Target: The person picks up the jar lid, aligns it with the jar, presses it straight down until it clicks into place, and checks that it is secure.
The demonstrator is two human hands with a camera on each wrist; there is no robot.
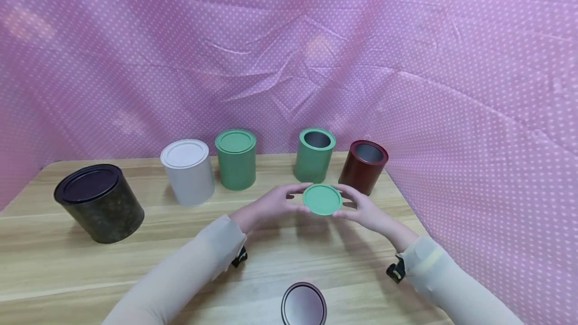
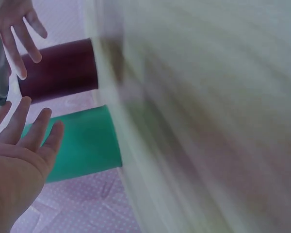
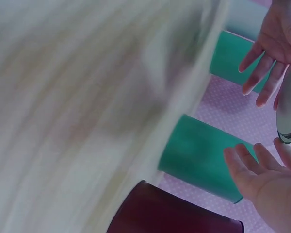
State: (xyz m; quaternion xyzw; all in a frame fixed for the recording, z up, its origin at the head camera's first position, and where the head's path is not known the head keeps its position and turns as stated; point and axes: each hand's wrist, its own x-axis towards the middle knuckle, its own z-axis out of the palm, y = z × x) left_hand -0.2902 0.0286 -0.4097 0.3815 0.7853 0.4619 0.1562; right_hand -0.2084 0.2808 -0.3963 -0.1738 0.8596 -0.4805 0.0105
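Note:
A round green lid (image 1: 322,199) is held level above the table between both hands. My left hand (image 1: 274,202) grips its left rim with thumb and fingertips, and my right hand (image 1: 367,210) grips the right rim. In the right wrist view the lid's grey underside (image 3: 288,107) shows between the hands, the other fingers spread below it. Just behind stands a green can (image 1: 311,159) with an uncovered round opening. To its right is a dark red can (image 1: 361,172), also uncovered on top. A dark-rimmed lid (image 1: 304,307) lies on the table near the front edge of the view.
On the left stand a lidded black can (image 1: 106,209), a lidded white can (image 1: 193,179) and a second green can (image 1: 237,164) with its lid on. They share a wooden table (image 1: 180,245). A pink dotted cloth (image 1: 289,54) hangs behind and along the right side.

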